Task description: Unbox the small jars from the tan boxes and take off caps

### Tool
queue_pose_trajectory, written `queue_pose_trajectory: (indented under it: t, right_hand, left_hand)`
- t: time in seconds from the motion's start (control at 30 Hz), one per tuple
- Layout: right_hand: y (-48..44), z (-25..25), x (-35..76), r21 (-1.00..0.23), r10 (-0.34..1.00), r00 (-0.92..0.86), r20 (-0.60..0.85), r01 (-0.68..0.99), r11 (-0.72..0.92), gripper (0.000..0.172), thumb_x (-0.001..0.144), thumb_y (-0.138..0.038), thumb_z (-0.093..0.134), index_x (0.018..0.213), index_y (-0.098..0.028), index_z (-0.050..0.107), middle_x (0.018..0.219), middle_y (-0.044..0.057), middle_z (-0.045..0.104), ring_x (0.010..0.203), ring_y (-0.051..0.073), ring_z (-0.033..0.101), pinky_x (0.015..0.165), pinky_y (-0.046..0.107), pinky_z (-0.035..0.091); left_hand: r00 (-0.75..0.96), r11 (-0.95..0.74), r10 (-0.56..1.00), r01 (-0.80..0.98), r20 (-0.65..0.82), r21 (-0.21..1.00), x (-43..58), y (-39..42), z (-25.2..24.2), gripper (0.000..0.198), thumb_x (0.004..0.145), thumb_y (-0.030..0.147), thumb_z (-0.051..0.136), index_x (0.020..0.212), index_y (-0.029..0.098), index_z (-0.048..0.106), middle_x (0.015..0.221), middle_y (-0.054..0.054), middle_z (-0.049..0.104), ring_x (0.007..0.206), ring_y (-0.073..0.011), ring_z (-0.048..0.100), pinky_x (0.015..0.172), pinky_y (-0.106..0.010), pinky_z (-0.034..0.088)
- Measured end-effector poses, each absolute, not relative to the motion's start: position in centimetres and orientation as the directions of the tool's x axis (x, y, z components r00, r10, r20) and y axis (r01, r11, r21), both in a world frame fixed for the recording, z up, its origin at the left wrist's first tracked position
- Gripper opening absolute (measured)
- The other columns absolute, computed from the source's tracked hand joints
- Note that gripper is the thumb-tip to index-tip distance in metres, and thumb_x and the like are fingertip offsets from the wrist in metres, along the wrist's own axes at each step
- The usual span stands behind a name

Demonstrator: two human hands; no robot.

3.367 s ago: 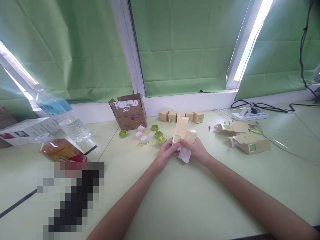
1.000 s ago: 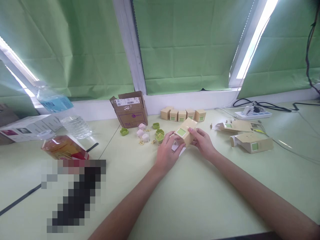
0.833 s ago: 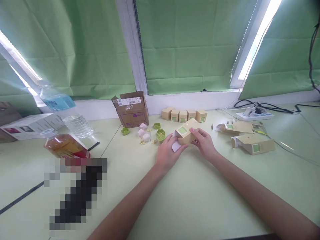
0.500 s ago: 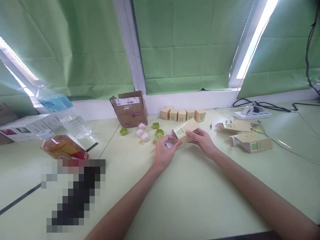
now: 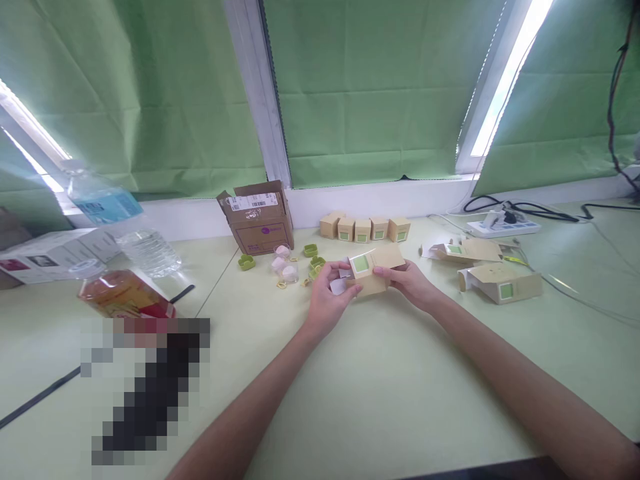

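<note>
Between my two hands is a small tan cardboard box (image 5: 385, 257) with a green-and-white label, held above the table with white flaps showing at its left end. My left hand (image 5: 330, 297) grips that flap end, thumb below and fingers behind. My right hand (image 5: 413, 285) is closed on the box's right part, its thumb pressed on the front near the label. Just left of the box lie green clover-like pieces (image 5: 317, 263), pale pink pieces in clear cups (image 5: 289, 273) and small yellow rings (image 5: 281, 285).
Behind stand several folded tan boxes (image 5: 363, 231) in a row and an open brown carton (image 5: 263, 227). Two partly folded boxes (image 5: 505, 283) lie at right, near a power strip (image 5: 505, 228) with cables. A water bottle (image 5: 125, 220) and a tea bottle (image 5: 127, 293) are at left.
The box has turned to lie more level, and its white flaps now show more at the left end. My right hand has moved slightly to the right along it.
</note>
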State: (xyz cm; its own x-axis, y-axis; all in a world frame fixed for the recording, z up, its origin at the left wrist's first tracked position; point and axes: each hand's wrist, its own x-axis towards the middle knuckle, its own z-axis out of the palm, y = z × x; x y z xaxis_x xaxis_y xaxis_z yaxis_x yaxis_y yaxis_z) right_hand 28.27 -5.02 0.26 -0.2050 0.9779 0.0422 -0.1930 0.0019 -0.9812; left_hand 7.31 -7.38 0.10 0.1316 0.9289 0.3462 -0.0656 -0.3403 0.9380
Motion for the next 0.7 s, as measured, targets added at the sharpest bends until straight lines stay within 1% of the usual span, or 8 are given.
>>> queue_pose_trajectory:
  t: [0.13, 0.2, 0.27, 0.33, 0.4, 0.5, 0.57, 0.7]
  right_hand:
    - [-4.8, 0.0, 28.0, -0.982, 0.984, -0.164, 0.066, -0.186, 0.035, 0.05, 0.064, -0.039, 0.093, 0.107, -0.02, 0.079, 0.118, 0.008, 0.077, 0.112, 0.03, 0.068, 0.094, 0.04, 0.055]
    - [-4.7, -0.2, 28.0, -0.983, 0.983, -0.162, 0.085, -0.174, 0.056, 0.049, 0.063, -0.039, 0.093, 0.106, -0.02, 0.079, 0.117, 0.009, 0.077, 0.112, 0.031, 0.069, 0.095, 0.041, 0.056]
    - [-4.6, -0.2, 28.1, -0.984, 0.984, -0.145, 0.104, -0.16, 0.08, 0.05, 0.062, -0.04, 0.093, 0.106, -0.02, 0.079, 0.118, 0.009, 0.077, 0.113, 0.031, 0.068, 0.097, 0.042, 0.055]
    - [-4.5, -0.3, 28.2, -0.987, 0.988, -0.115, 0.107, -0.135, 0.091, 0.051, 0.061, -0.041, 0.093, 0.106, -0.019, 0.079, 0.117, 0.009, 0.077, 0.112, 0.032, 0.069, 0.097, 0.042, 0.056]
    - [-4.6, -0.3, 28.1, -0.991, 0.991, -0.095, 0.098, -0.104, 0.088, 0.052, 0.061, -0.042, 0.094, 0.105, -0.018, 0.079, 0.113, 0.009, 0.078, 0.109, 0.033, 0.07, 0.094, 0.043, 0.057]
    - [-5.0, -0.2, 27.6, -0.994, 0.989, -0.107, 0.097, -0.067, 0.09, 0.052, 0.061, -0.043, 0.093, 0.103, -0.017, 0.079, 0.11, 0.01, 0.079, 0.106, 0.033, 0.071, 0.091, 0.042, 0.058]
    - [-5.2, 0.0, 27.4, -0.993, 0.987, -0.128, 0.099, -0.069, 0.091, 0.051, 0.063, -0.043, 0.093, 0.104, -0.017, 0.079, 0.111, 0.009, 0.078, 0.107, 0.032, 0.071, 0.09, 0.04, 0.058]
    - [-5.3, 0.1, 27.5, -0.995, 0.98, -0.194, 0.05, -0.091, 0.032, 0.05, 0.068, -0.044, 0.09, 0.109, -0.019, 0.077, 0.114, 0.008, 0.078, 0.106, 0.029, 0.072, 0.088, 0.037, 0.058]
  left_hand:
    - [0.143, -0.35, 0.926, -0.025, 0.35, 0.936, 7.1, -7.2, 0.0, 0.051, 0.077, 0.022, 0.078, 0.121, 0.022, 0.051, 0.105, -0.007, 0.074, 0.091, -0.0209, 0.072, 0.074, -0.029, 0.057]
    - [0.134, -0.369, 0.921, 0.008, 0.365, 0.929, 7.0, -7.1, -0.1, 0.061, 0.077, 0.02, 0.078, 0.13, 0.023, 0.048, 0.104, -0.006, 0.075, 0.093, -0.0212, 0.072, 0.076, -0.03, 0.057]
    - [0.131, -0.368, 0.923, 0.013, 0.363, 0.93, 6.9, -7.0, -0.1, 0.074, 0.076, 0.02, 0.079, 0.14, 0.024, 0.043, 0.104, -0.007, 0.075, 0.094, -0.0219, 0.073, 0.079, -0.031, 0.058]
    - [0.141, -0.332, 0.934, -0.007, 0.329, 0.943, 7.0, -7.0, -0.1, 0.08, 0.075, 0.023, 0.082, 0.144, 0.022, 0.042, 0.105, -0.008, 0.076, 0.095, -0.0231, 0.073, 0.08, -0.033, 0.058]
    - [0.169, -0.272, 0.947, -0.027, 0.272, 0.962, 7.1, -7.0, 0.0, 0.07, 0.074, 0.03, 0.085, 0.136, 0.018, 0.054, 0.108, -0.011, 0.077, 0.098, -0.0251, 0.073, 0.082, -0.033, 0.058]
    - [0.228, -0.179, 0.956, -0.039, 0.183, 0.983, 7.1, -6.9, -0.2, 0.05, 0.073, 0.039, 0.086, 0.114, 0.013, 0.071, 0.111, -0.013, 0.077, 0.1, -0.0274, 0.073, 0.085, -0.034, 0.058]
    - [0.227, -0.141, 0.962, -0.052, 0.149, 0.989, 6.9, -6.6, -0.4, 0.046, 0.072, 0.04, 0.087, 0.106, 0.012, 0.076, 0.108, -0.013, 0.078, 0.096, -0.0272, 0.074, 0.083, -0.035, 0.058]
    - [0.202, -0.116, 0.971, -0.073, 0.129, 0.991, 6.6, -6.3, -0.6, 0.045, 0.066, 0.039, 0.091, 0.099, 0.012, 0.078, 0.096, -0.01, 0.08, 0.084, -0.0243, 0.074, 0.075, -0.032, 0.058]
